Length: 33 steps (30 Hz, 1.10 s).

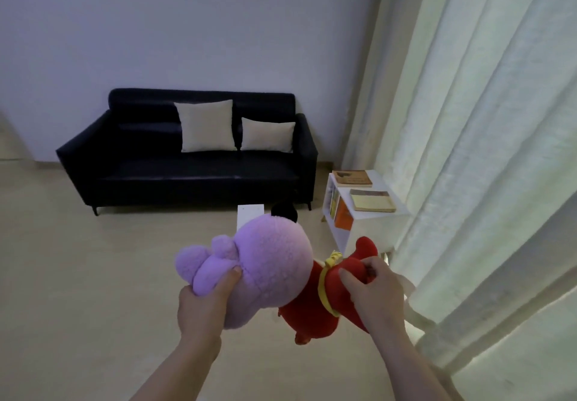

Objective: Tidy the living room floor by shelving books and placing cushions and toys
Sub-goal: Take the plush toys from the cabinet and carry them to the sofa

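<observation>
I carry two soft toys above the floor. My left hand (204, 302) grips the purple plush toy (268, 263) by its lower part. My right hand (371, 288) grips the red plush toy (312, 310), which has a yellow band. The two toys touch each other. Ahead stands a dark sofa (175, 179) with two cream cushions (207, 126) (268, 135) leaning upright on its backrest. Right of the sofa is a low white shelf (349, 232) with two books (352, 178) (372, 201) flat on top and more books inside.
A white box (249, 213) and a black round object (284, 208) sit on the beige floor (93, 275) behind the purple toy, partly hidden. Pale curtains (484, 151) hang along the right side. The wall (187, 26) is behind the sofa.
</observation>
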{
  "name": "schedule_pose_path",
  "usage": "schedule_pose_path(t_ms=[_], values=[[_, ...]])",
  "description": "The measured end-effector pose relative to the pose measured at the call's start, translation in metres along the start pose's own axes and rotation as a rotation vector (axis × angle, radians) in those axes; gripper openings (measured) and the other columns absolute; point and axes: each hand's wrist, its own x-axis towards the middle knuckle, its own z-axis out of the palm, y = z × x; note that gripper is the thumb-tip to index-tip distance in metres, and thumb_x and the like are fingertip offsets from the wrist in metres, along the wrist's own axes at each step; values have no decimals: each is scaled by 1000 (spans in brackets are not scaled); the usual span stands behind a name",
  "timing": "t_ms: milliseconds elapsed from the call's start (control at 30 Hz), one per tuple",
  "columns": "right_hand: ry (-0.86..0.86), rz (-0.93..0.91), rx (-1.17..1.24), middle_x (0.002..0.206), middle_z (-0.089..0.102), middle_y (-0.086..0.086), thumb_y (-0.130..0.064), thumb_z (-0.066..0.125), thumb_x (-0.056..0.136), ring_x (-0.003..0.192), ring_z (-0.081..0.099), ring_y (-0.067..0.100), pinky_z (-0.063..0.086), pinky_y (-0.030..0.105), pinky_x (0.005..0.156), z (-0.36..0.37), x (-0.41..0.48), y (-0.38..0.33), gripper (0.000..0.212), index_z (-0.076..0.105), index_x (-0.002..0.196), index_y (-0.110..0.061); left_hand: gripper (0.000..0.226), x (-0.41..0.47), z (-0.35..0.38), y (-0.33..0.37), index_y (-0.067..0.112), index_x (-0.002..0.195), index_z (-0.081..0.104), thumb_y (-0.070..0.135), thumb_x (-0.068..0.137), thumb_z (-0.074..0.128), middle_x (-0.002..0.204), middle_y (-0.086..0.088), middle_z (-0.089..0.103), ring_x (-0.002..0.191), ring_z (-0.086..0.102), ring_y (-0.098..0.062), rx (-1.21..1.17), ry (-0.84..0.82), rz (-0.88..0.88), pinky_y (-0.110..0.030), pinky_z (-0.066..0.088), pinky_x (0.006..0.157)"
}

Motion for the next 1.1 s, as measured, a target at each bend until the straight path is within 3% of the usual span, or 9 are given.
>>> schedule_pose_path(t_ms=[167,367,467,600,667,833,967,1100], values=[[-28,-23,-10,73,61,-6,-23,73,78,70,58,5,33,15,56,76,42,-42,20,54,78,-26,82,81,-16,36,9,109,53,61,50,74,98,-15,65,84,63,-32,-30,35,-12,-37,53,64],[-49,-65,-41,74,58,-10,-28,73,79,71,54,1,31,14,56,163,111,-82,19,54,80,-25,96,176,-19,79,9,117,56,60,38,78,105,-11,66,92,66,-30,-156,7,31,-47,55,81],[-57,-94,-35,74,56,-12,-28,73,80,70,54,1,32,14,57,207,152,-99,21,53,80,-26,78,228,-12,102,10,116,50,55,58,77,103,-14,62,90,61,-34,-61,116,6,-42,53,74],[-83,-114,-24,77,55,-14,-30,73,80,71,53,1,33,12,57,270,217,-128,19,56,87,-24,84,304,-4,140,11,112,53,62,48,71,98,-14,64,86,63,-34,-40,169,4,-40,54,69],[-110,-124,-23,79,56,-15,-31,73,81,72,54,1,34,12,57,297,245,-147,21,55,90,-25,79,338,-3,157,10,114,53,59,55,73,99,-14,64,87,62,-33,-49,180,25,-36,50,64],[-157,-168,-19,76,57,-14,-29,73,80,70,55,1,34,11,57,362,298,-188,20,55,86,-26,73,415,-5,192,11,118,49,54,65,74,105,-15,62,93,61,-35,-56,230,3,-44,53,76],[-179,-162,-18,72,60,-9,-27,73,80,66,57,4,33,12,54,417,333,-215,18,55,81,-25,71,478,-12,214,11,115,50,54,64,75,103,-14,62,91,61,-34,-62,230,0,-46,54,79],[-171,-146,-6,67,61,-5,-27,73,79,62,60,8,37,14,52,483,368,-240,18,56,80,-23,87,553,-23,240,12,117,51,61,49,71,105,-13,63,92,62,-33,-81,203,1,-41,54,74]])
